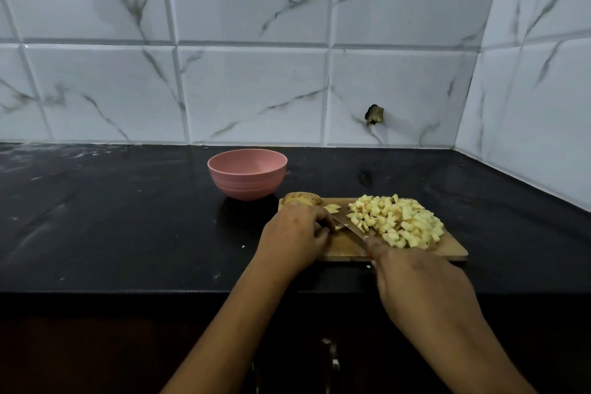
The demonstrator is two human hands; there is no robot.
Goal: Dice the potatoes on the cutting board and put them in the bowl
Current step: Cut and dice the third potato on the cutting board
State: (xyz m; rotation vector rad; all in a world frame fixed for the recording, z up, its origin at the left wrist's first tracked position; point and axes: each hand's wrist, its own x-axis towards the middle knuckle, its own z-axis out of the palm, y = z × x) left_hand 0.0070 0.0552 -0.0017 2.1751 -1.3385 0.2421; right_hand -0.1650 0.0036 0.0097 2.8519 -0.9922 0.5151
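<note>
Black countertop (128,233), front edge nearest. Right hand (415,278) clenched around the knife handle, handle itself hidden. Knife blade (348,226) angles far-left, tip down on wooden cutting board (451,251). Left hand (294,233) fingers curled, pinning a small potato piece (337,228) beside the blade; piece mostly hidden. Diced potato pile (399,222) on board's right half, touching the blade. Skin-on potato chunk (302,198) at board's far-left corner. Pink bowl (247,173) just beyond that corner, on the counter. Marble-look tile wall (256,89) behind.
</note>
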